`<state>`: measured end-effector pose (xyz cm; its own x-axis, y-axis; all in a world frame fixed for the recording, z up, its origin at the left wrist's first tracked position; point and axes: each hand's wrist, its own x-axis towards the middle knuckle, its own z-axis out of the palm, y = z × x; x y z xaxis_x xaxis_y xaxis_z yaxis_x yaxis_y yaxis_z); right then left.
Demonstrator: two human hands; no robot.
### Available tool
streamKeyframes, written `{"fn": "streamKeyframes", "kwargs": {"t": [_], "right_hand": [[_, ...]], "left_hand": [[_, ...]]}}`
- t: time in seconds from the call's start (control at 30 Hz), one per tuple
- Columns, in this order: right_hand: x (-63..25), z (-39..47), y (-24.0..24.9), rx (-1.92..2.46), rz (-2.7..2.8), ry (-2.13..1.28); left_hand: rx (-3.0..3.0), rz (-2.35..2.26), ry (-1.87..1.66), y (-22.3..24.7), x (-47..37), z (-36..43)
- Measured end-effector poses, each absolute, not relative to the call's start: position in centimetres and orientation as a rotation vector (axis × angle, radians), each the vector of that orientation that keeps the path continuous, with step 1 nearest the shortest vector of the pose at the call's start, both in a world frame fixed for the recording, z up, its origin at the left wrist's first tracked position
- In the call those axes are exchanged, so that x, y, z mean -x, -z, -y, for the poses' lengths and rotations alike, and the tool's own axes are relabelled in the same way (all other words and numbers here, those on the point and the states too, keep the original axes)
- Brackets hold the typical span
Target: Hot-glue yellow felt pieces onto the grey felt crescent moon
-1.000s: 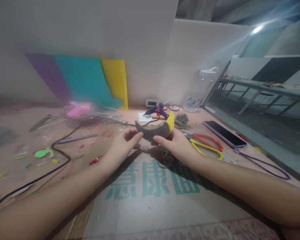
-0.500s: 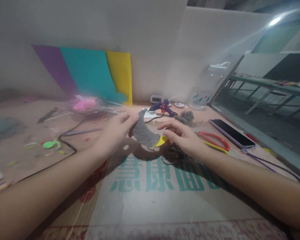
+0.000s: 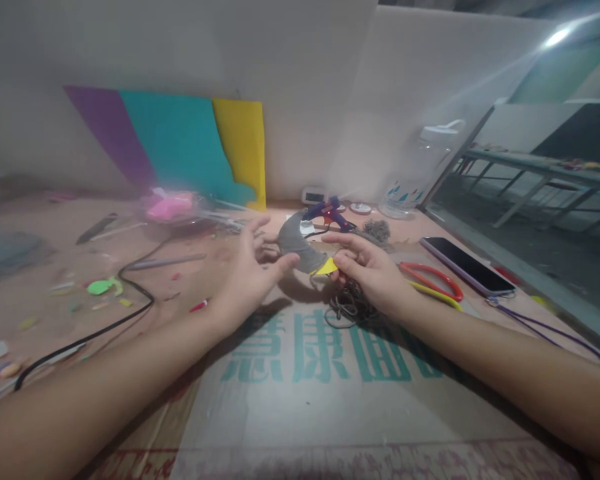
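A crescent shape (image 3: 300, 245) wound in grey yarn is held up between my hands, its lower right tip (image 3: 327, 267) bare and yellow. My right hand (image 3: 367, 267) pinches that yellow tip between thumb and fingers. Spread fingers of my left hand (image 3: 260, 263) surround the crescent's left edge, with the thumb in front of its lower part; whether they touch it I cannot tell. A loose tangle of grey-brown yarn (image 3: 350, 307) lies on the board below my right hand, partly hidden by it. Behind the crescent stands a blue glue gun (image 3: 330, 212) with a small red light.
Red-and-yellow-handled scissors (image 3: 433, 279) and a phone (image 3: 465, 265) lie at right, a clear bottle (image 3: 415, 173) behind. More yarn (image 3: 377, 232) sits near the glue gun. At left are a black cable (image 3: 143, 293), a pen (image 3: 170, 261), a pink bundle (image 3: 170, 203) and scraps. Coloured sheets (image 3: 180, 147) lean on the wall.
My left hand has loosened from the crescent and spread its fingers. The right hand has closed on the yellow tip, and the crescent has shifted slightly up and right.
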<state>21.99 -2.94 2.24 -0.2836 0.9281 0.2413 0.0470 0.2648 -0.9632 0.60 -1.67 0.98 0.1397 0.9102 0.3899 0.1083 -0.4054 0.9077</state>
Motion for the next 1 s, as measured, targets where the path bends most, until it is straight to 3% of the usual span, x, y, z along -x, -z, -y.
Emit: {"fn": "streamKeyframes", "kwargs": {"t": [0.1,0.3,0.5,0.6,0.8,1.0], "right_hand": [[-21.6,3.3,-2.3,0.972,1.629,-1.045],[-21.8,3.2,-1.9,1.032,1.722,-0.960],[-22.0,2.6,-1.8,0.838,1.512,-1.551],[-21.9,2.5,-1.7,0.802,1.456,-1.618],[-22.4,1.8,-1.7,0.941,1.562,-1.270],[-22.4,1.9,-1.4,1.121,1.784,-0.703]], "left_hand": [[-1.371,-0.937,-1.180,-0.9,-1.0,1.6],[-1.386,-0.802,-1.132,-0.9,-1.5,2.1],[-1.340,-0.869,-1.176,-1.2,-1.5,2.5],[-1.398,-0.867,-1.188,-1.2,-1.5,2.5],[-1.570,-1.011,-1.267,-0.9,-1.2,2.2],[-1.599,-1.058,-1.311,-0.8,-0.9,2.0]]}}
